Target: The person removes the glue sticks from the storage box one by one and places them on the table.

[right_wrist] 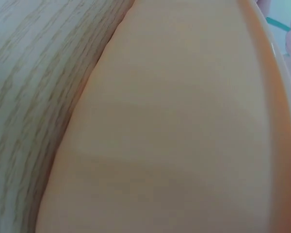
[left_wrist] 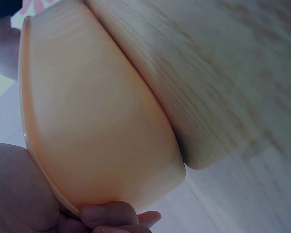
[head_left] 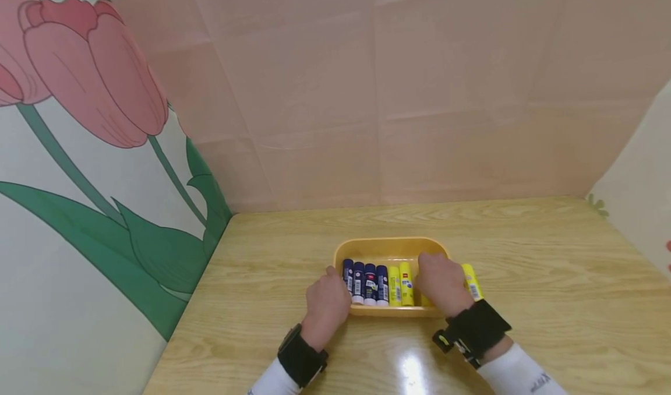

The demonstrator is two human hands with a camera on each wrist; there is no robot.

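A shallow orange-yellow plastic tray (head_left: 398, 311) lies on the table with a row of upright-facing glue sticks in it. Several have dark blue caps, such as this blue glue stick (head_left: 370, 281); beside them lie yellow glue sticks (head_left: 406, 284). At the tray's left end, my left hand (head_left: 327, 302) grips the rim, its fingertips (left_wrist: 109, 213) curled against the outer wall. Inside the right end, my right hand (head_left: 442, 281) pinches a yellow glue stick (head_left: 426, 300), mostly hidden beneath the fingers. Another yellow glue stick (head_left: 472, 281) lies outside the tray, just right of that hand.
The wood-grain table (head_left: 272, 249) reaches back to a wall covered with a pinkish sheet (head_left: 377, 92). A panel with painted tulips (head_left: 94, 74) stands along the left side, and a pale wall (head_left: 639, 191) borders the right.
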